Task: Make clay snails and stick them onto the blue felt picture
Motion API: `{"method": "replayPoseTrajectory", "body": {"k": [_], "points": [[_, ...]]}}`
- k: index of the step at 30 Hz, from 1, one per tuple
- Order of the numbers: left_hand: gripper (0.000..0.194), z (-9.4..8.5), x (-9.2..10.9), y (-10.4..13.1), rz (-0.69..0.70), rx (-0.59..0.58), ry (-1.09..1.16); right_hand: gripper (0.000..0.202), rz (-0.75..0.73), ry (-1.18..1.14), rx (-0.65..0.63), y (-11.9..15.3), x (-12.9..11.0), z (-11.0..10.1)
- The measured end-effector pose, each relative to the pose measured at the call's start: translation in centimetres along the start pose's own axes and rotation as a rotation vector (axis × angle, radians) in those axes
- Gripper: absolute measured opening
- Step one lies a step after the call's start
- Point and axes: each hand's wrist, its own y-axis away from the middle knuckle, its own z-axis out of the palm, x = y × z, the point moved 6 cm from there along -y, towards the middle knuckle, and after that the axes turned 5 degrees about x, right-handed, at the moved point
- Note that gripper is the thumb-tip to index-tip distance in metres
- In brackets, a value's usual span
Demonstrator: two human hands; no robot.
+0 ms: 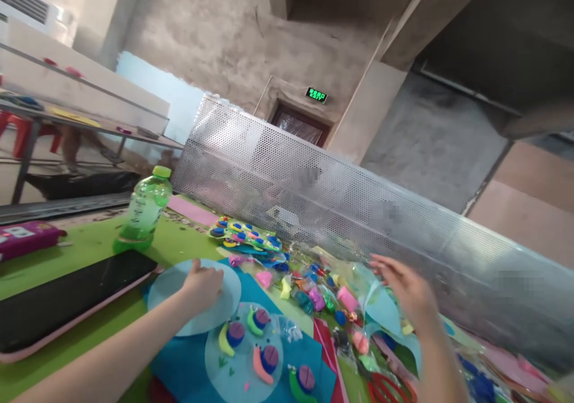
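My left hand [204,283] rests on a plain pale blue paper circle [170,289], its fingers curled and closed; whatever lies under them is hidden. Just below is a second pale circle [219,367] with small clay snails on it, among them a pink-bodied snail [265,362] with a dark blue and purple shell. A green clay snail [302,385] sits on the blue sheet [183,361] beside that circle. Over the right side of the table my right hand [410,289] is raised, slightly blurred, fingers stretched out and nothing visible in it. Light blue paper cutouts [383,310] lie close to it.
Colourful clay lumps [317,298] and clear wrappers crowd the table's middle. Red-handled scissors [388,388] lie near my right forearm. A green bottle [144,208], a large phone [76,298] and a magenta box [27,240] are at left. A perforated metal panel [287,164] borders the back.
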Motion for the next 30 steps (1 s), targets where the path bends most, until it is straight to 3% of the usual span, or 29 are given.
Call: {"method": "replayPoseTrajectory", "body": {"k": [3,5,10,21,30], "points": [[0.034,0.0,0.2,-0.2,-0.012,-0.004,-0.005,0.010,0.039,0.142,-0.214,0.7,2.3,5.1],[0.031,-0.1,0.4,-0.2,-0.012,-0.004,-0.008,0.014,0.036,0.205,-0.295,1.4,3.7,8.0],[0.028,-0.3,0.8,0.0,0.030,0.006,-0.001,0.018,0.008,0.382,-0.409,3.0,6.3,11.7],[0.030,-0.4,1.1,0.1,0.060,0.001,-0.088,0.021,0.018,0.706,-0.301,5.3,8.0,12.2],[0.033,-0.2,1.2,0.1,0.063,-0.028,-0.107,0.065,0.137,0.717,-0.182,6.8,9.9,10.9]]}}
